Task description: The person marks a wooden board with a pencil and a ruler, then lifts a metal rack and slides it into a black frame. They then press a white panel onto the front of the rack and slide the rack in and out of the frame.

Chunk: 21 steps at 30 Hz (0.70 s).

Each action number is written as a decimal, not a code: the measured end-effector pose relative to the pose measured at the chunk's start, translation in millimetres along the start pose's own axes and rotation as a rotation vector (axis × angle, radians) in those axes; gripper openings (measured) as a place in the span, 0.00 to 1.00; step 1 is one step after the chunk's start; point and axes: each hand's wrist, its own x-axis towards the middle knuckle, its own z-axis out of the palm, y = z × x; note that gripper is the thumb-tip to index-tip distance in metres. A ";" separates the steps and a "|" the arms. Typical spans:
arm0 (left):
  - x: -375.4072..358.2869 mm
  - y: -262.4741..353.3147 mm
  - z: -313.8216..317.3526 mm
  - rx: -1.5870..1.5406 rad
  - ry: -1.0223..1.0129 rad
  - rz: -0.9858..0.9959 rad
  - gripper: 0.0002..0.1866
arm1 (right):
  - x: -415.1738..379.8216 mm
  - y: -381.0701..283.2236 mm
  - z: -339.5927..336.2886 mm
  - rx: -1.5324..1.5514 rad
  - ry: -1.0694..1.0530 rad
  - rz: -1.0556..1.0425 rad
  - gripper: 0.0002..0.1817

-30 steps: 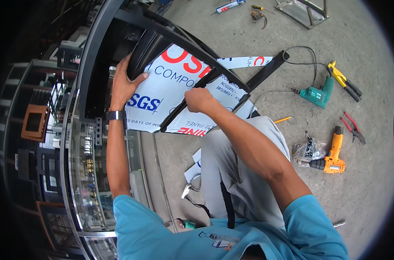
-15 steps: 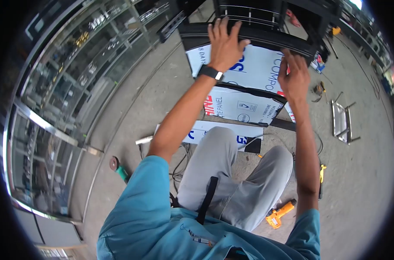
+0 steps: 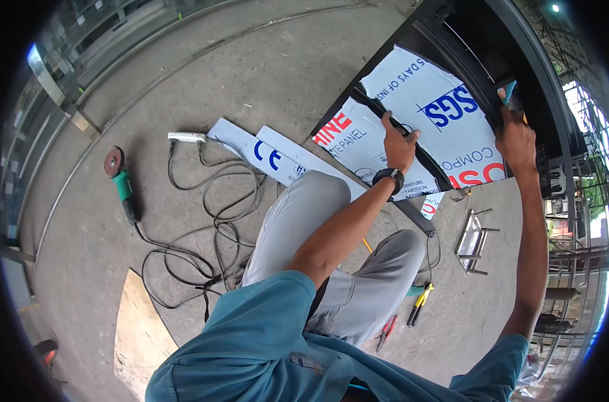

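Observation:
A black frame (image 3: pixel 482 63), tilted at the upper right, carries white panels (image 3: pixel 411 80) printed in blue and red. My left hand (image 3: pixel 399 149), with a dark wristband, is closed around a black bar (image 3: pixel 428 164) between two panels; some of its fingers are hidden. Higher up on the right, my right hand (image 3: pixel 517 144) grips the frame's dark edge, its fingers bent over it. A loose white strip (image 3: pixel 284 157) marked CE lies on the floor by my knee.
A green angle grinder (image 3: pixel 123 187) lies at the left, with cables (image 3: pixel 217 221) looped beside it and a white power strip (image 3: pixel 187 137). A wooden board (image 3: pixel 140 328) is at lower left. Yellow-handled cutters (image 3: pixel 419 305), red pliers (image 3: pixel 387 333) and a small metal frame (image 3: pixel 473 242) lie to the right.
The view has turned, and the black frame now appears tilted at the upper right. My left hand has moved from the frame's top edge to the bar. My right hand has shifted onto another dark edge.

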 end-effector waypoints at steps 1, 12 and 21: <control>-0.6 -0.2 -0.3 -0.040 -0.022 -0.027 0.38 | 3.4 -3.3 0.3 -0.061 -0.017 0.035 0.19; 11.9 -17.4 -0.2 0.223 -0.080 -0.043 0.26 | 11.7 -7.6 6.1 -0.344 0.008 -0.034 0.18; 5.1 -14.5 1.1 0.232 -0.065 -0.091 0.29 | 23.5 -17.2 0.1 -0.352 -0.034 -0.012 0.09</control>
